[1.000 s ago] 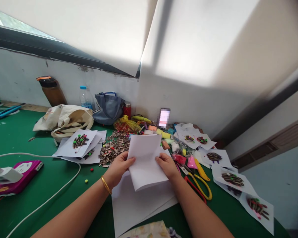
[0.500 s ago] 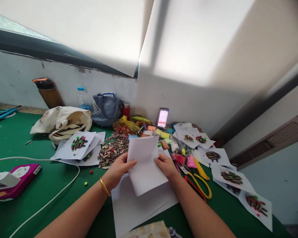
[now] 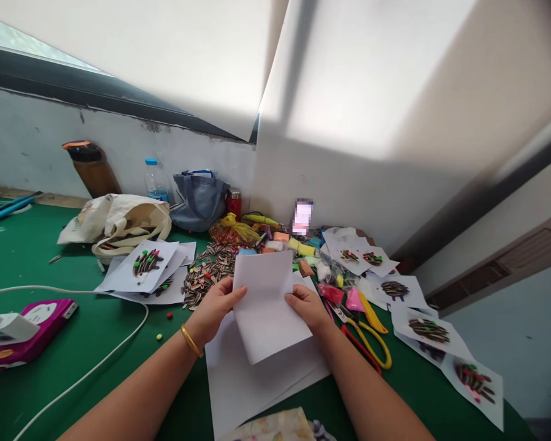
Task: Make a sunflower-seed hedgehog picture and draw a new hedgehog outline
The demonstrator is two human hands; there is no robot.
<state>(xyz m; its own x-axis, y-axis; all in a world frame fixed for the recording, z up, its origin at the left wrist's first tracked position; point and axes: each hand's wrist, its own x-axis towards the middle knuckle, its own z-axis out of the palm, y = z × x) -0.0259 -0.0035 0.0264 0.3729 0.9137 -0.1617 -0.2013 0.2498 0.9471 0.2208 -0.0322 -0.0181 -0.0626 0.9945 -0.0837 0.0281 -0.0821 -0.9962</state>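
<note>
I hold a folded white sheet of paper (image 3: pixel 266 306) up over the green table (image 3: pixel 73 343). My left hand (image 3: pixel 215 309) pinches its left edge, thumb on top. On the other side my right hand (image 3: pixel 308 308) grips the right edge. A gold bangle sits on my left wrist. Under the folded sheet lies a stack of blank white paper (image 3: pixel 252 383). Just behind it is a heap of sunflower seeds (image 3: pixel 209 275).
Sheets with seed pictures lie at left (image 3: pixel 147 264) and along the right (image 3: pixel 429 331). Yellow-handled scissors (image 3: pixel 371 340) and a yellow knife (image 3: pixel 371 312) lie right of my hand. Clay blocks (image 3: pixel 298 250), bags (image 3: pixel 119 223), bottles and a white cable (image 3: pixel 96 361) crowd the table.
The folded sheet has tilted slightly and my left thumb has shifted a little higher on its edge; otherwise only the view has shifted slightly.
</note>
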